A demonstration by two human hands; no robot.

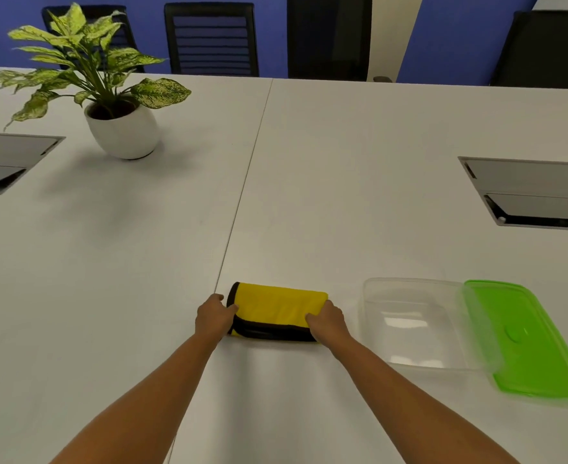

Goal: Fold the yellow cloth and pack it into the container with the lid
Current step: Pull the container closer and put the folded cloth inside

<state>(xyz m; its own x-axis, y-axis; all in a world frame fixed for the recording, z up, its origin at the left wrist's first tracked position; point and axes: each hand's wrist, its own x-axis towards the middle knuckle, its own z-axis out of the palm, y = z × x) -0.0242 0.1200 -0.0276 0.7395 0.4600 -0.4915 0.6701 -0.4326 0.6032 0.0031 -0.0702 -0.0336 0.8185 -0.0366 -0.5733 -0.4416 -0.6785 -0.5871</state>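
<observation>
The yellow cloth (276,308) with black trim lies folded into a thick rectangle on the white table (343,195), in front of me. My left hand (213,318) grips its left end, fingers curled around the black edge. My right hand (327,318) holds the cloth's right end, fingers on top. To the right stands the clear plastic container (419,324), uncovered and holding nothing. Its green lid (530,339) lies flat beside it, tucked partly under the container's right rim.
A potted plant (122,128) in a white pot stands at the back left. Two grey cable hatches (537,192) (5,162) are set into the table, right and left. A seam (242,195) runs down the tabletop. Black chairs (212,38) line the far edge.
</observation>
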